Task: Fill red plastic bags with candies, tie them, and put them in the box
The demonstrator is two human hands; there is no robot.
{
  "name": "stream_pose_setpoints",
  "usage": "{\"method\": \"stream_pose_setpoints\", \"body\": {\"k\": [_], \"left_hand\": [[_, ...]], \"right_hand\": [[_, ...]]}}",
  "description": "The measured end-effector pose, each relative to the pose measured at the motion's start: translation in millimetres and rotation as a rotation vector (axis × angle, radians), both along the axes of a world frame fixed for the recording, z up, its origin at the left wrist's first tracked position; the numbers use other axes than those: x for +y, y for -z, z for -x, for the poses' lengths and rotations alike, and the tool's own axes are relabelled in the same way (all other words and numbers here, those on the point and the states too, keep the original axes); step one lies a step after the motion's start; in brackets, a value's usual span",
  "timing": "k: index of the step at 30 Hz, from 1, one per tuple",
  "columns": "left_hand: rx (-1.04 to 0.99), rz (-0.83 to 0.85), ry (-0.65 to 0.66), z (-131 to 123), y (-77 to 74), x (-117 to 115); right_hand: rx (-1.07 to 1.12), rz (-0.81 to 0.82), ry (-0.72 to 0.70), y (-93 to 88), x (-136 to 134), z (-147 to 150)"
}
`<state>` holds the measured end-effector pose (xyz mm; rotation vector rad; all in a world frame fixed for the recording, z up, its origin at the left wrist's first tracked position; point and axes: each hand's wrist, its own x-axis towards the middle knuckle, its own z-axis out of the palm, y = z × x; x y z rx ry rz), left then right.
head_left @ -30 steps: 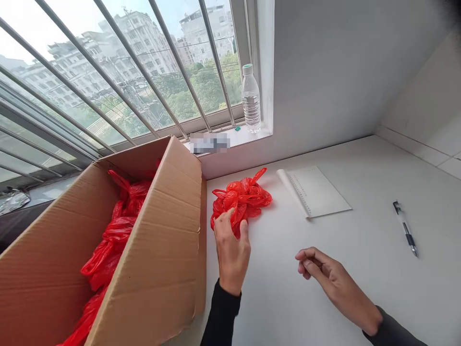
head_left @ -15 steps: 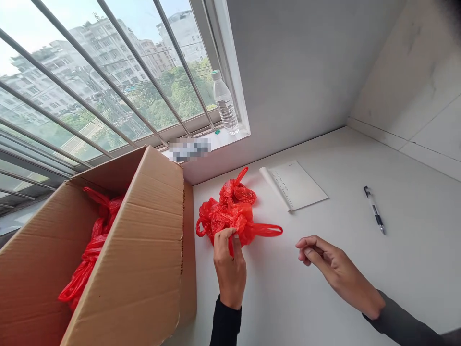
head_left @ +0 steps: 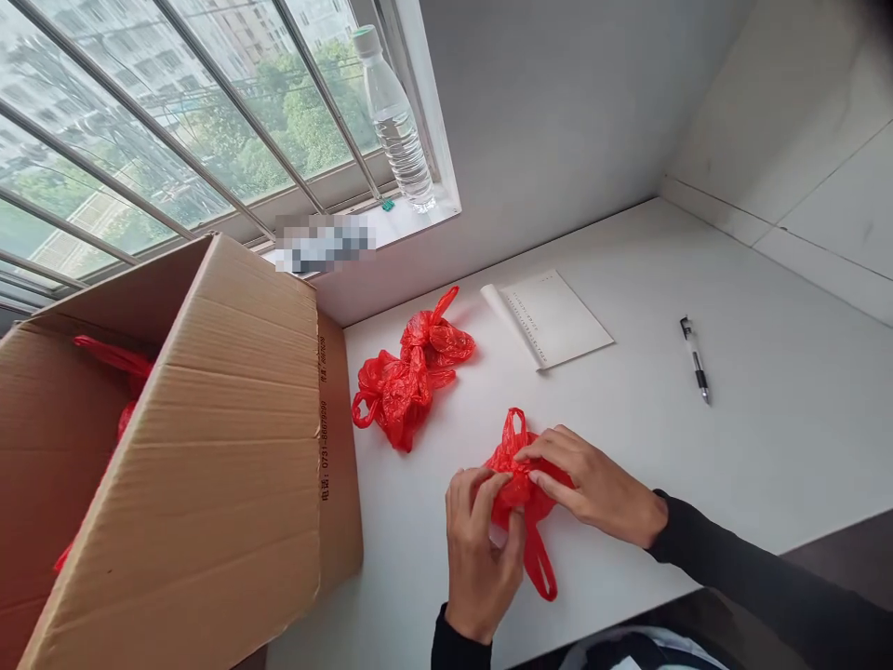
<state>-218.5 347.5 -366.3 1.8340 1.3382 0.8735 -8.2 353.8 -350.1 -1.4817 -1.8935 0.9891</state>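
A red plastic bag [head_left: 540,549] lies near the front edge of the white table, one handle loop pointing back and the other toward me. My left hand [head_left: 483,535] has its curled fingers and thumb on the left side of this bag. From the right, my right hand [head_left: 586,479] pinches at the bunched middle, where a knot seems to be; the fingertips partly cover it. Farther back and left, by the cardboard box, more crumpled red plastic bags [head_left: 405,391] sit in a heap, with both hands well apart from them.
A tall open cardboard box [head_left: 237,419] stands at left with red bags [head_left: 122,358] inside. Behind my hands are a notepad [head_left: 558,321] and a pen [head_left: 696,363] on the table [head_left: 767,419]. A water bottle [head_left: 401,140] stands on the barred window's sill.
My left hand has brought one red bag away from the heap, to the right and toward me. My right hand has moved left and met it at the bag. The view has tilted down.
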Motion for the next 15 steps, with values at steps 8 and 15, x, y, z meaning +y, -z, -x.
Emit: {"method": "stream_pose_setpoints", "body": {"k": [8, 15], "left_hand": [[0.02, 0.076, -0.303, 26.9, 6.3, 4.2], [-0.011, -0.06, -0.232, -6.4, -8.7, 5.2]], "right_hand": [[-0.085, 0.152, 0.275, -5.4, -7.6, -38.8], [-0.03, 0.068, 0.182, -12.9, 0.9, -19.4]]}}
